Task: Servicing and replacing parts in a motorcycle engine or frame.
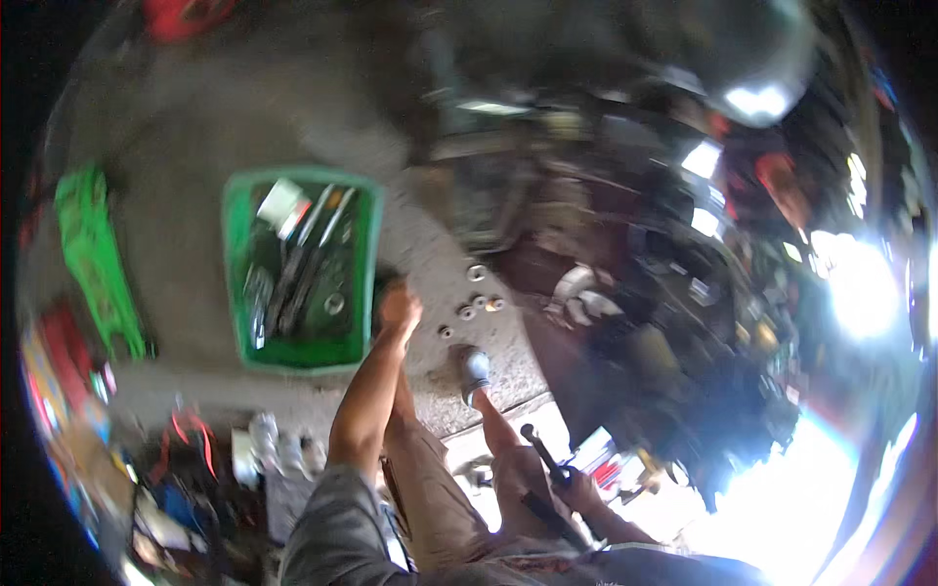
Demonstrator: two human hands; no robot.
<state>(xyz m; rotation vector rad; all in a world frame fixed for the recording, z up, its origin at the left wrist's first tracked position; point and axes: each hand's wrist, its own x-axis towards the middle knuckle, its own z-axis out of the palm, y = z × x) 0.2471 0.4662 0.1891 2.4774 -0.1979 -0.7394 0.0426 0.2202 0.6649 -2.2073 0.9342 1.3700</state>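
My left hand (399, 309) is stretched forward beside the right wall of a green plastic tub (372, 264). Its fingers look curled into a fist, blurred, and whatever may be in them is hidden. Inside the tub lie long metal tools (318, 230), a white box with a red patch (283, 207) and a ring-shaped part (334, 304). Low on the right, by my thigh, my right hand (583, 491) is closed around a black bar-like tool (546, 455) with a rounded end. Blur leaves its exact kind unclear.
Several small round metal parts (476, 306) lie on the concrete floor right of the tub, near my shoe (476, 366). A bright green metal piece (96, 254) lies at the left. Dark, blurred machinery (635, 244) fills the right side. Bottles and clutter (269, 444) stand lower left.
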